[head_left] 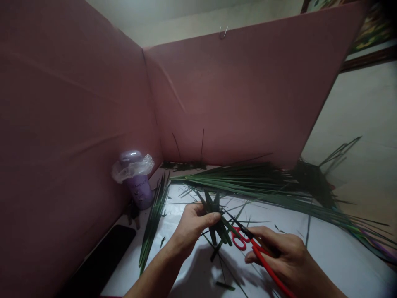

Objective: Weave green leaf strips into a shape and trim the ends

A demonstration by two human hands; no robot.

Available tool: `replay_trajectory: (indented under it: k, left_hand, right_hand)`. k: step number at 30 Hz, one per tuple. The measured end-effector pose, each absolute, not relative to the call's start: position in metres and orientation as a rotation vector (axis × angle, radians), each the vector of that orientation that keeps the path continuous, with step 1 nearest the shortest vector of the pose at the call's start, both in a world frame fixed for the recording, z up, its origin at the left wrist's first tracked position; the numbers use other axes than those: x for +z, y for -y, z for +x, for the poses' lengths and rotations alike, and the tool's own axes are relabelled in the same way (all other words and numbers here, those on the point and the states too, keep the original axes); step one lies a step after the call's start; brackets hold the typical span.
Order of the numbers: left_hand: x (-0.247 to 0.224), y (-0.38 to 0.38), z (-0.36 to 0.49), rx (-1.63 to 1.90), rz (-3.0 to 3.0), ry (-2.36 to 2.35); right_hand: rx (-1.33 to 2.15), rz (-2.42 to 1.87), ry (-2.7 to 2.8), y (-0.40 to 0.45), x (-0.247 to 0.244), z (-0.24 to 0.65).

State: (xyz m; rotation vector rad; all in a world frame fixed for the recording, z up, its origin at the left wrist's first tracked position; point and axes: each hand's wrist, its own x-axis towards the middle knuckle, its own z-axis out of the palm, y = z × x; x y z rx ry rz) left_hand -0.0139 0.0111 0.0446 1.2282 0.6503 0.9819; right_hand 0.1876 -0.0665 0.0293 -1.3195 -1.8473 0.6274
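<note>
My left hand (196,225) pinches a woven piece of green leaf strips (214,203) between thumb and fingers, its strip ends fanning out above and below. In my right hand (282,250) are red-handled long-nose pliers (259,252) with dark, slim jaws. The jaws point up and left, close to the right side of the woven piece; whether they touch it I cannot tell. Just behind the pliers, scissors with red finger loops (239,245) lie on the white table (338,252), partly hidden. Cut leaf bits (225,286) are scattered below the hands.
Long green leaves (235,179) lie in a heap across the back of the table. Another leaf bundle (154,225) is at the left, beside a purple tumbler (139,190) with clear plastic around it. A black flat object (102,260) sits nearer. Pink panels (235,99) enclose the back and left.
</note>
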Motion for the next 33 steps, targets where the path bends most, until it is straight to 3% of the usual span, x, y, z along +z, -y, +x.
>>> replay_trajectory:
  k: [11, 21, 27, 33]
  left_hand:
    - [0.045, -0.017, -0.016, 0.981, 0.993, -0.739]
    - [0.045, -0.014, -0.018, 0.937, 0.863, -0.737]
    - [0.043, -0.016, -0.019, 0.904, 0.794, -0.634]
    - [0.038, -0.016, -0.017, 0.901, 0.727, -0.637]
  right_hand:
    - [0.389, -1.379, 1.894, 0.062, 0.023, 0.189]
    - [0.423, -1.365, 1.808, 0.066, 0.026, 0.188]
    - [0.011, -1.397, 1.870, 0.059, 0.012, 0.188]
    - [-0.102, -1.265, 1.959, 0.058, 0.009, 0.184]
